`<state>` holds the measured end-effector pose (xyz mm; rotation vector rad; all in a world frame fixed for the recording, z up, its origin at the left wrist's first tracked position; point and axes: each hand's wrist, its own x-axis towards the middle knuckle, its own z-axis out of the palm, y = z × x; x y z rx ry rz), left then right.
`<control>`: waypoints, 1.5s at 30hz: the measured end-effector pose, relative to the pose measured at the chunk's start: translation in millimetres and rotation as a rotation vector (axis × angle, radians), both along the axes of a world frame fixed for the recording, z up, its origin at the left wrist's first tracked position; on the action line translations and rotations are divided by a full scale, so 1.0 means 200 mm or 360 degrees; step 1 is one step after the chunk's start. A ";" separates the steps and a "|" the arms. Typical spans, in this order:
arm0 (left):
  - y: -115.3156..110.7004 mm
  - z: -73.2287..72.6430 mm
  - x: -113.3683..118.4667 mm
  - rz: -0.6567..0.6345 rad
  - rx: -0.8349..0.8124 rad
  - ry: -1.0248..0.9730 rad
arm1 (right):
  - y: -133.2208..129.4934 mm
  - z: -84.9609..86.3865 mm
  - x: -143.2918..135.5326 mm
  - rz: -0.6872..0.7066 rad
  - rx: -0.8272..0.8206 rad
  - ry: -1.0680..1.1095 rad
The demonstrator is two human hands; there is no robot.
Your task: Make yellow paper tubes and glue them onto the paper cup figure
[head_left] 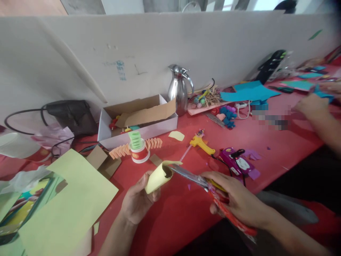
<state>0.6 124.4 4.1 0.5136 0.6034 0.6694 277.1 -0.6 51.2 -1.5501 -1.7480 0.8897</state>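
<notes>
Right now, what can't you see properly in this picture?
All in the head view:
- Left grip: some fingers are behind the roll.
- Scissors' handles: partly under the right grip.
- Box's inside: partly behind its flap.
- Blue writing: too blurry.
- Patch on the table: pixelated.
- Other person's arm: cut off by the right edge.

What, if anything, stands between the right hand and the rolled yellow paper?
Only the scissors, held by the right hand; their blades reach the upper edge of the rolled yellow paper. The left hand holds the roll from the other side. Nothing else visible is in between.
</notes>
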 end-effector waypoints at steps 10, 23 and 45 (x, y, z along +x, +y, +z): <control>0.00 0.00 0.01 0.0038 -0.0058 0.0056 | 0.02 -0.03 -0.05 -0.0069 -0.0284 0.0270; 0.00 0.01 0.00 0.0176 0.0016 -0.0097 | -0.01 -0.09 -0.03 -0.0148 -0.0178 0.0089; 0.00 0.02 0.00 0.0086 0.0027 0.0038 | -0.02 -0.11 -0.04 -0.0084 -0.0312 0.0488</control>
